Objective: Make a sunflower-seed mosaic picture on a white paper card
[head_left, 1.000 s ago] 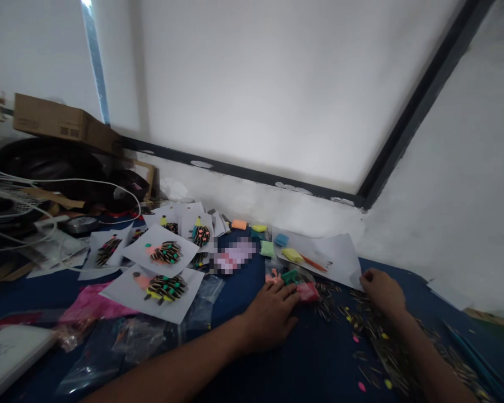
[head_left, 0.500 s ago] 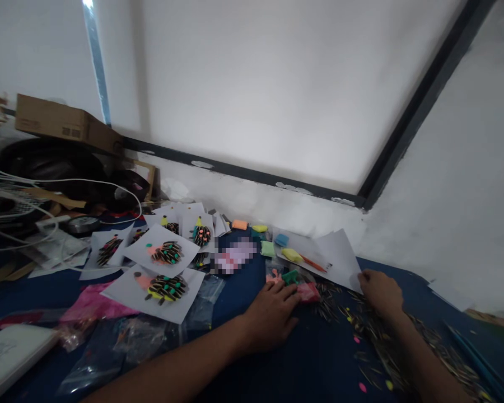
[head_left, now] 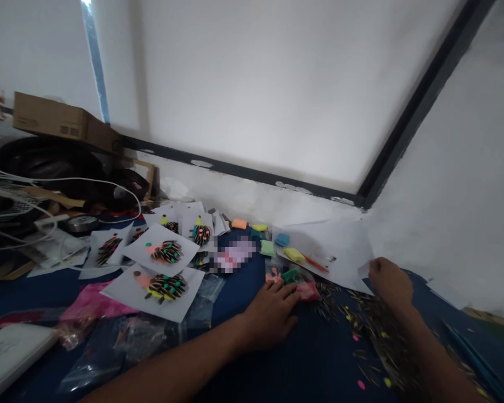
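Note:
My left hand (head_left: 273, 313) lies flat with its fingers stretched out, the tips against small clear bags with green clay (head_left: 290, 276) and a pinkish-red packet (head_left: 307, 291). At the right, my right hand (head_left: 390, 282) pinches the edge of a white paper sheet (head_left: 348, 246). A yellow packet (head_left: 294, 254), a blue packet (head_left: 281, 239) and an orange pencil-like stick (head_left: 317, 262) lie on the sheet's left part. Striped seeds (head_left: 367, 308), apparently sunflower seeds, are scattered below the sheet and around my right forearm, with small pink and yellow dots among them.
White cards with seed-and-clay hedgehogs (head_left: 166, 288) pile up on the left. Plastic bags (head_left: 96, 355), a white box (head_left: 14, 358) and white cables (head_left: 79, 179) lie further left. Behind stand a cardboard box (head_left: 50, 117) and the wall (head_left: 243, 184). Blue sticks (head_left: 479, 358) lie at the right.
My right hand has moved right and slightly up, drawing the paper's edge with it. The yellow packet and orange stick have shifted slightly. My left hand stays in place.

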Demonstrator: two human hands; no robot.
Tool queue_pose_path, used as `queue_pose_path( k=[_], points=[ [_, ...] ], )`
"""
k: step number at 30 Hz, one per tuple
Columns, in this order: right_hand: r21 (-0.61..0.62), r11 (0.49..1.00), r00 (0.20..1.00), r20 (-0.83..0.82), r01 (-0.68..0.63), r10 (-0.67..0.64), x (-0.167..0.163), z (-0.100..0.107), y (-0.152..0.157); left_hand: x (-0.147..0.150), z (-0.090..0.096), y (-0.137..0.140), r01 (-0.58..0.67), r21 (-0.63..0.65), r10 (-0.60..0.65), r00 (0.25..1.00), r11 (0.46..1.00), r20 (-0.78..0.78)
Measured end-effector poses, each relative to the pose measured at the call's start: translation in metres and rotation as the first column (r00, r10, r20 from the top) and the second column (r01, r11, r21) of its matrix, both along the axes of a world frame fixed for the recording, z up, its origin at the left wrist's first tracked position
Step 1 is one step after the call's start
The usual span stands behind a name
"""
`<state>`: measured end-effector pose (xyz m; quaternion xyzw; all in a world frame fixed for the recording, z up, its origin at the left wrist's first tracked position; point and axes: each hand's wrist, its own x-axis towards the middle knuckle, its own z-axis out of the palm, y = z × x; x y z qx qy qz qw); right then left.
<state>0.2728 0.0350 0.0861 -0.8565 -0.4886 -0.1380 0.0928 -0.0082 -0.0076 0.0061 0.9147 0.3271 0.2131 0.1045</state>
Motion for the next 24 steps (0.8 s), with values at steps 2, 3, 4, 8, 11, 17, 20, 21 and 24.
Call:
queue_pose_path(
  k=[2,3,4,8,11,17,20,21,24],
  points=[
    [0.010,1.000,1.000,0.008,-0.019,0.019,0.000,0.003,0.000,0.000,-0.001,0.000,0.000,0.003,0.000,1.000,1.000,-0.001],
    [0.016,1.000,1.000,0.012,-0.025,0.024,0.000,0.004,0.000,0.000,-0.001,0.000,0.001,0.004,-0.001,1.000,1.000,-0.001],
    [0.022,0.999,0.999,0.017,-0.027,0.027,0.000,0.005,0.000,0.000,-0.001,0.001,0.000,0.005,0.000,1.000,1.000,-0.001],
    [0.040,0.999,0.999,0.039,-0.013,0.011,-0.001,0.005,-0.002,0.000,-0.001,0.001,-0.001,0.003,0.001,1.000,1.000,0.001],
    [0.013,1.000,0.998,0.059,-0.022,0.021,-0.002,0.000,-0.005,0.000,-0.001,0.001,-0.003,0.003,0.003,1.000,1.000,0.003],
    [-0.086,0.992,0.988,0.111,-0.097,0.106,-0.004,-0.009,-0.010,0.000,-0.001,0.001,0.000,0.005,0.000,1.000,1.000,0.008],
    [-0.116,0.983,0.977,0.143,-0.144,0.159,-0.007,-0.012,-0.011,0.000,0.000,0.000,-0.003,-0.006,0.003,1.000,1.000,-0.003],
    [-0.122,0.980,0.973,0.153,-0.156,0.174,-0.008,-0.013,-0.011,0.001,0.000,0.000,-0.004,-0.009,0.004,1.000,1.000,-0.005],
    [-0.138,0.972,0.962,0.169,-0.190,0.212,-0.010,-0.019,-0.010,0.001,0.000,0.001,-0.003,-0.016,0.003,1.000,1.000,-0.005]
  ],
)
